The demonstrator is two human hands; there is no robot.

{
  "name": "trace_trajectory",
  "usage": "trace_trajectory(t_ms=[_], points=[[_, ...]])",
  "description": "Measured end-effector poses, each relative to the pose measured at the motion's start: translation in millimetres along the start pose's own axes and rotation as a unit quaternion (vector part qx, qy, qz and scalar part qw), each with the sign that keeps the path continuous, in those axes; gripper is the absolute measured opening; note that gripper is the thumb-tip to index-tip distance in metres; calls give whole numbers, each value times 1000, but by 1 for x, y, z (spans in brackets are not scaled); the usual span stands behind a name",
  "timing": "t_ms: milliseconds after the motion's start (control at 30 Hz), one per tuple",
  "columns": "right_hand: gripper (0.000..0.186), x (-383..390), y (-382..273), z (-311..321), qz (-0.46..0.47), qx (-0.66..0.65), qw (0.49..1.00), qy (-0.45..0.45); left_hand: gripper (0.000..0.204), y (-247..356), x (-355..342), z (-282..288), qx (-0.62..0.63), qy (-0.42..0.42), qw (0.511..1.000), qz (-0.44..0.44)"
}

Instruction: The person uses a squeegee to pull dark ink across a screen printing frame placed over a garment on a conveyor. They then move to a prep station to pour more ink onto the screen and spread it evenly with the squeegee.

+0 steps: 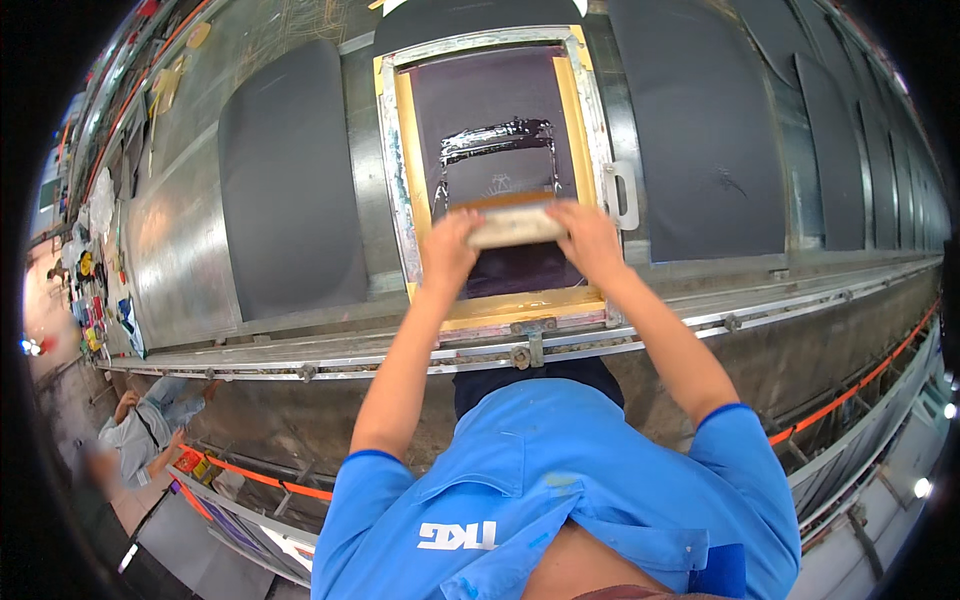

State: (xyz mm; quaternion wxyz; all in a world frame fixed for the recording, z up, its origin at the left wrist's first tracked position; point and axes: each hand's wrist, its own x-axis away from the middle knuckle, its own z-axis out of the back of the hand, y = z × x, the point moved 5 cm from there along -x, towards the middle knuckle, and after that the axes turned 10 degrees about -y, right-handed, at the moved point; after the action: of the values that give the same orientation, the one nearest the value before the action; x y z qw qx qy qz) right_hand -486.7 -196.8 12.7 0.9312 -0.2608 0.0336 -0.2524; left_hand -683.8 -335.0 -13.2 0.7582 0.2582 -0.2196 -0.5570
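Both ends of a pale-handled squeegee point(516, 226) are gripped, one by my left hand point(450, 248) and the other by my right hand point(590, 240). Its brown blade edge rests toward the dark mesh of a screen printing frame point(394, 180). Beyond the squeegee, a band of glossy black ink point(497, 138) lies across the mesh, with thin streaks down both sides. Yellowish tape point(572, 120) lines the frame's inner edges. A faint pale drawing shows on the mesh between the ink and the squeegee. The mesh under the handle is partly hidden.
Dark flat sheets lie on the long metal table, one to the left point(290, 190) and several to the right point(700, 150). A metal rail point(680, 328) with a clamp point(528, 350) runs along the near edge. Another person point(150, 425) is at the lower left, beside an orange rail point(260, 475).
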Motion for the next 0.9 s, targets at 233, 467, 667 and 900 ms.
trace_trajectory(t_ms=[233, 467, 667, 900], points=[[47, -9, -17, 32, 24, 25, 999, -18, 50, 14, 5, 26, 14, -11, 1000, -10], [32, -128, 35, 57, 15, -6, 1000, 25, 28, 1, -124, 73, -74, 2, 997, 25], [44, -31, 23, 8, -13, -87, 996, 28, 38, 17, -45, 31, -118, -19, 993, 16], [49, 54, -19, 15, -11, -74, 993, -93, 39, 39, 55, 2, -58, 22, 998, -15]])
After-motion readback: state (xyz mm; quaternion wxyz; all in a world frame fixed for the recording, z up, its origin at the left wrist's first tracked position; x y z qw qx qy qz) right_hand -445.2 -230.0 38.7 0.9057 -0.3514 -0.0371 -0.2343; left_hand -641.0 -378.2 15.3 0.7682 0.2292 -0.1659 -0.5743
